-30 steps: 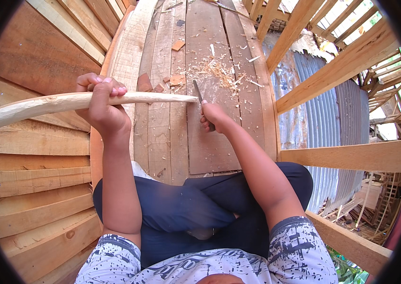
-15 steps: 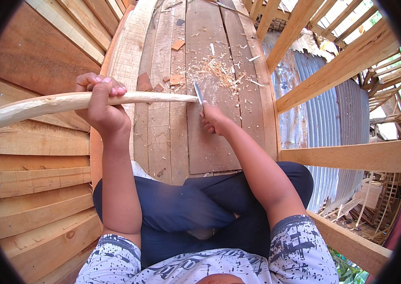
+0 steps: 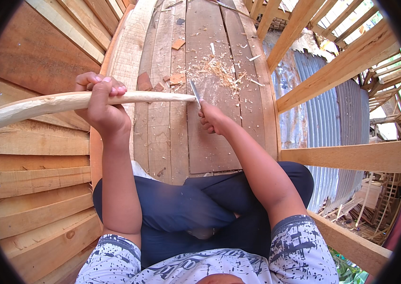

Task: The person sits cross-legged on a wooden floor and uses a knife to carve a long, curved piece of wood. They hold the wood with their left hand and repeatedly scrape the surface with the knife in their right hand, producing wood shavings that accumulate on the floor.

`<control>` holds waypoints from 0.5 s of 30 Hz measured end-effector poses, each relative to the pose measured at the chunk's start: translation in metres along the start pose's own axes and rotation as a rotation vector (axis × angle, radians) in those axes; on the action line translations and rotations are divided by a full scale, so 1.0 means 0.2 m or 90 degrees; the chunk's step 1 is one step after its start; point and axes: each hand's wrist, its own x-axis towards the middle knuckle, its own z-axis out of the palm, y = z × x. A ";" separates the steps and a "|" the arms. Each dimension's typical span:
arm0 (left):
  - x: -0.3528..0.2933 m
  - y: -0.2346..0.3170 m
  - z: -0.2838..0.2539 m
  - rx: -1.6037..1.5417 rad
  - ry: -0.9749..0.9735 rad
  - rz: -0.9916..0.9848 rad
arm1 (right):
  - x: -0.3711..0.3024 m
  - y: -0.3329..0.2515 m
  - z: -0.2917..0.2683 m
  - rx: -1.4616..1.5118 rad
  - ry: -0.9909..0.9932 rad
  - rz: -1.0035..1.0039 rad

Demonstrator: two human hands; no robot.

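A: Closest in, dark trousers (image 3: 181, 203), legs folded on the plank floor (image 3: 212, 146). Just past them, the right hand (image 3: 212, 118), fingers wrapped tight around a knife (image 3: 194, 89), the handle mostly hidden in that fist.

B: And the left hand (image 3: 101, 102)?

A: Firmly closed as well! Thumb and fingers curl around a pale pole (image 3: 34, 106), no slack that I can see. It lies crosswise, running out of view on the left, its thin end over by the blade.

B: Metal on wood?

A: Right at the tip. Looks like contact, though this angle won't let me swear to it.

B: So how far along is the carving?

A: Well along, I'd judge. All the pole we can see is bare of bark, and it narrows steadily to that end.

B: What's left?

A: Cut marks ripple along its side, so some trimming may remain. The other end's out of sight; can't call that one.

B: Look further out!

A: Shavings (image 3: 221, 71) everywhere, flat wood scraps (image 3: 177, 79) on their left, and off right, past a wooden rail (image 3: 347, 156), corrugated sheets (image 3: 321, 94).
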 end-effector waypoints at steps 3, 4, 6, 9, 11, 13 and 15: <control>0.00 0.00 0.01 -0.002 -0.002 0.003 | 0.02 0.01 -0.01 0.008 0.007 0.007; 0.00 0.00 0.01 -0.003 -0.002 0.003 | 0.02 0.01 -0.02 0.011 0.018 0.010; -0.01 0.00 0.01 -0.004 -0.002 0.003 | 0.04 0.02 -0.02 -0.016 0.055 -0.001; -0.01 0.00 0.02 0.000 -0.001 0.003 | 0.04 0.02 -0.01 -0.010 0.045 -0.014; -0.01 0.00 0.01 -0.005 -0.005 0.002 | 0.01 0.00 0.03 0.011 0.008 -0.016; 0.00 0.00 0.00 -0.010 -0.005 -0.001 | -0.03 -0.02 0.06 0.035 -0.035 -0.011; 0.00 0.00 0.00 -0.016 -0.001 -0.004 | -0.03 -0.01 0.05 0.027 -0.019 -0.007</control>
